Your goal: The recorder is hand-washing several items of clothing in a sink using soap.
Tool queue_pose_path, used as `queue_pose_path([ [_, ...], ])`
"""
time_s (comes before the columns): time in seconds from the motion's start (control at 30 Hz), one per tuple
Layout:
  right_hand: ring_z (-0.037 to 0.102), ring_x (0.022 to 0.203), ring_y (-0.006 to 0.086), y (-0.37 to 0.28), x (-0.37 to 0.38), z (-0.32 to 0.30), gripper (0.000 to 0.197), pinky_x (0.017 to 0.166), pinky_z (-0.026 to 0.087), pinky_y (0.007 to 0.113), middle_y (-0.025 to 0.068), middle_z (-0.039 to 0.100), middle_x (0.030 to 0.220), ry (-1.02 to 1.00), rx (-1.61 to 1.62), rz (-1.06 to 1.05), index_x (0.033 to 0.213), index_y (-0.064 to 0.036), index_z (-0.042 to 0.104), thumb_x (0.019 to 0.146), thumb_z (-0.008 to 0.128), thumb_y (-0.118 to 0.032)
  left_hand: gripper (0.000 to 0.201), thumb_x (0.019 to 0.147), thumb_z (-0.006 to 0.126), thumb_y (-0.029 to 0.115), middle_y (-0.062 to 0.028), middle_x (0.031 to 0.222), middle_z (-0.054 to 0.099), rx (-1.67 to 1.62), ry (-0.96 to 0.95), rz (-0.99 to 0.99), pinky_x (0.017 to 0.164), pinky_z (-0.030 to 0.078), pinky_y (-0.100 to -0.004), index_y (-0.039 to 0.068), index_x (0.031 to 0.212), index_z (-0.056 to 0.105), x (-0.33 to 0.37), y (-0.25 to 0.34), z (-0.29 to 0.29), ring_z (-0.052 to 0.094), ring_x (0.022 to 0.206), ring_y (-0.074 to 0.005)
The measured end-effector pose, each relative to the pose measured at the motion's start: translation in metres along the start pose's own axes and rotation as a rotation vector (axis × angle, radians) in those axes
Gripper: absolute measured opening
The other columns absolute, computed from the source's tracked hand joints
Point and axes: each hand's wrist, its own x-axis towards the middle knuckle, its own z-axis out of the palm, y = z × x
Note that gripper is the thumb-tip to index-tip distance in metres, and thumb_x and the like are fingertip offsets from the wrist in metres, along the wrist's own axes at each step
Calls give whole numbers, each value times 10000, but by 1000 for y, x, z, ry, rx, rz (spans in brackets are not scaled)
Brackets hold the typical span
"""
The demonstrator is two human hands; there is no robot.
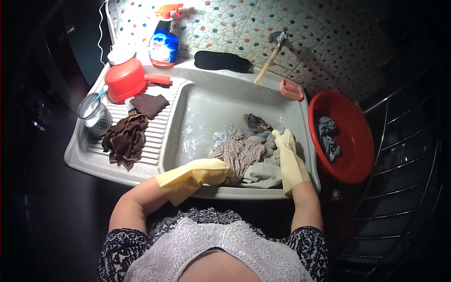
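Both my hands wear yellow rubber gloves and reach into a grey sink basin [206,105]. My left hand [213,171] grips the near edge of a pile of wet clothes [244,152], striped brown and grey pieces lying in shallow water. On the pile's right side, my right hand [284,143] presses down into the fabric with its fingers curled on it. A darker crumpled piece [257,123] lies at the back of the pile.
On the ribbed drainboard [159,129] sit a wrung brown cloth [124,138], a dark rag [149,104], a red saucepan [126,80], a glass jar [94,115]. A blue spray bottle [164,42] stands behind. A red tub [345,136] with blue cloth stands on the right. A tap [278,40] juts from the tiled wall.
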Motion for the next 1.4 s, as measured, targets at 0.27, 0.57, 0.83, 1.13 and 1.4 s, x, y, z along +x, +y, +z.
queue_pose_path([
  [0.27, 597, 550, 147, -51, -61, 39, 484, 477, 468, 291, 135, 667, 816, -496, 171, 42, 1064, 28, 608, 812, 769, -353, 206, 841, 570, 127, -125, 982, 665, 232, -53, -60, 704, 516, -347, 105, 1018, 674, -31, 51, -29, 656, 823, -235],
  [0.57, 562, 468, 143, -85, -84, 41, 421, 420, 478, 300, 102, 636, 726, -639, 136, 39, 992, 21, 612, 796, 772, -315, 204, 874, 500, 125, -111, 914, 668, 153, -25, -117, 640, 523, -393, 137, 1006, 655, -29, 35, -19, 689, 818, -304],
  [0.83, 550, 464, 181, -14, 48, 38, 332, 369, 443, 314, 108, 641, 794, -351, 561, 303, 931, -2, 647, 809, 758, -291, 219, 869, 530, 155, -112, 926, 682, 273, -46, 120, 646, 527, -384, 124, 1018, 688, 11, 7, -1, 684, 774, -278],
  [1.13, 622, 694, 220, -119, -43, 59, 435, 620, 469, 358, 111, 682, 812, -757, -222, -75, 898, 38, 696, 784, 750, -377, 242, 865, 577, 205, -121, 963, 697, 110, -57, -36, 739, 522, -372, 126, 1059, 699, -27, 36, -26, 674, 882, -290],
  [1.4, 663, 856, 215, -68, -29, 60, 211, 690, 545, 361, 76, 690, 995, -696, 804, 98, 1008, -48, 691, 868, 621, -189, 246, 902, 559, 249, -141, 891, 695, 213, 49, 35, 696, 542, -397, 67, 1009, 686, -40, 44, -26, 687, 817, -312],
])
